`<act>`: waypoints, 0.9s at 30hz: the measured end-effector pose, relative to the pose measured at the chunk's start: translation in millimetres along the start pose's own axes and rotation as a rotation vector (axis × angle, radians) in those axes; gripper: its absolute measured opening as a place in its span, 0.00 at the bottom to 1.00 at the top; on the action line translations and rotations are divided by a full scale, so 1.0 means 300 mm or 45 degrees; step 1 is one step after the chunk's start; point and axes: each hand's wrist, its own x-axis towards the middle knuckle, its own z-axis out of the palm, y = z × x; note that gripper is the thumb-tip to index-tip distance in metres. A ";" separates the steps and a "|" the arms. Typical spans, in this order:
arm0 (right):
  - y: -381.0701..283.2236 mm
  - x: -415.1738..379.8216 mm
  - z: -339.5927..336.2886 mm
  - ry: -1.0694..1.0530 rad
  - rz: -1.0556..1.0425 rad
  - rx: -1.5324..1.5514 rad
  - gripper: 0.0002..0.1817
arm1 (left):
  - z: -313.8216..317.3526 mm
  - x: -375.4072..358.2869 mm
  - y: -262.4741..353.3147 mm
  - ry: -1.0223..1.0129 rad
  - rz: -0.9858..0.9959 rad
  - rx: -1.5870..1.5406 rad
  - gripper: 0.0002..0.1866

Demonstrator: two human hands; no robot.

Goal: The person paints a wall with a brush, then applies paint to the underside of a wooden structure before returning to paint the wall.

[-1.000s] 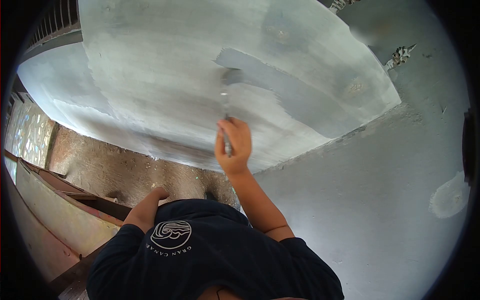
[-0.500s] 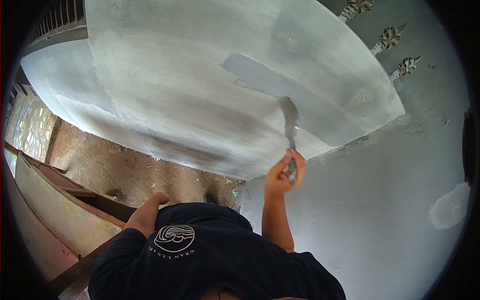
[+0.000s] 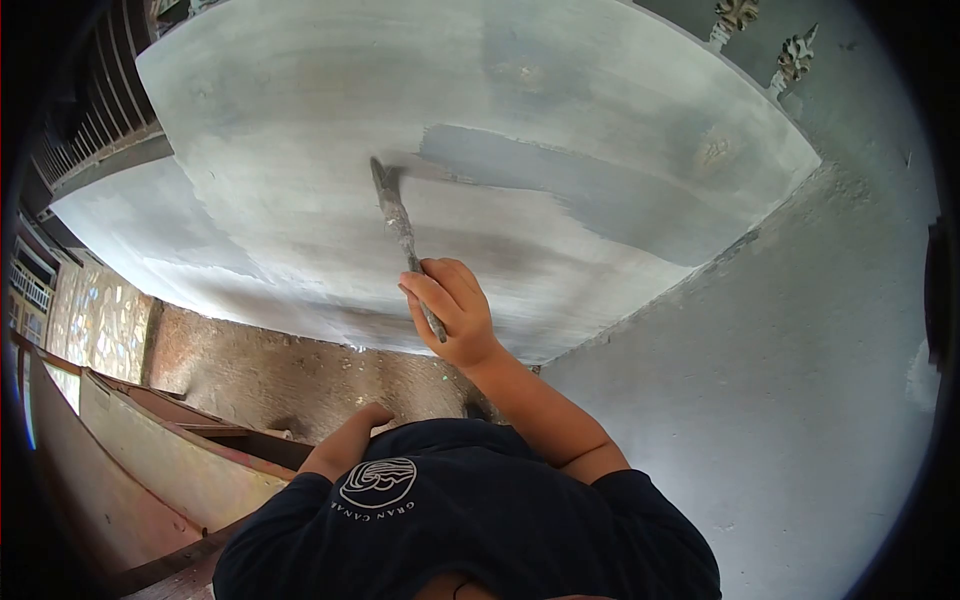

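Observation:
My right hand point(image 3: 455, 312) is wrapped around the handle of a paintbrush point(image 3: 395, 215) caked with grey. The brush points up and away from me, its tip against or just over the pale wall point(image 3: 320, 130); contact cannot be made out. Right of the tip, a darker grey patch point(image 3: 560, 185) stretches across the wall toward the corner. My left hand point(image 3: 372, 415) hangs low beside my waist, at the edge of my dark shirt. Its fingers are mostly hidden.
A grey side wall point(image 3: 740, 400) meets the pale one at right. Ornamental metal finials point(image 3: 795, 60) rise over the wall's top edge. A worn panelled piece point(image 3: 170, 430) stands at lower left, on a rough brown floor point(image 3: 250, 370). Dark railings point(image 3: 105, 90) show at upper left.
My right hand and the brush have moved left across the wall, past the left end of the darker patch. My view has shifted slightly. The left hand remains low by my waist.

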 end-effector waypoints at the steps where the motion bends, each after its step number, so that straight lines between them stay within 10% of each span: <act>1: -0.004 0.013 -0.009 0.023 0.015 0.015 0.21 | -0.008 -0.017 0.011 0.007 -0.036 -0.030 0.32; 27: 0.015 -0.018 -0.101 0.299 0.240 -0.159 0.18 | -0.002 0.047 -0.098 -0.032 -0.088 -0.097 0.36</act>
